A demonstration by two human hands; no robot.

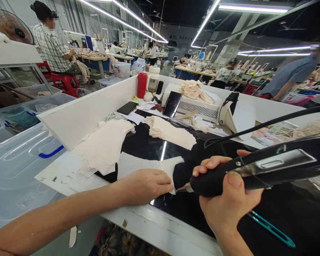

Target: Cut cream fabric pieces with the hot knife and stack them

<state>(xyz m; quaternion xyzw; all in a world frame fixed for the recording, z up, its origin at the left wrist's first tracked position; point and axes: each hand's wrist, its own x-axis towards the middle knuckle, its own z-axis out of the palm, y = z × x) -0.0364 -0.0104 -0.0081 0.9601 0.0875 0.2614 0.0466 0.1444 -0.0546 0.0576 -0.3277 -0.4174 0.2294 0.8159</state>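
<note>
1. Two hands work at the near edge of the black worktop (282, 217). Our left hand (146, 185) lies flat, fingers together, pressing down a white fabric piece (138, 164) and gripping nothing.
2. Our right hand (229, 201) is clamped round a black handheld tool (256, 170), thumb on top. The tool's rounded nose sits just beside the fabric piece's right edge, and the left fingertips lie close in front of it.
3. The tool's cable (269, 123) arcs back over the worktop, past a white domed device (238, 113).
4. Behind the fabric piece we see a cream pile (104, 145) against the white partition (82, 113), and a cream stack (170, 132) mid-table.
5. Teal snips (272, 229) lie on the worktop, just right of our right wrist.
6. Further back stand a white vented machine (200, 107), a dark tablet (172, 103) leaning on it, and a red bottle (142, 85).
7. Left of the partition sits a clear bin lid (16, 170); other people sit at tables beyond.
</note>
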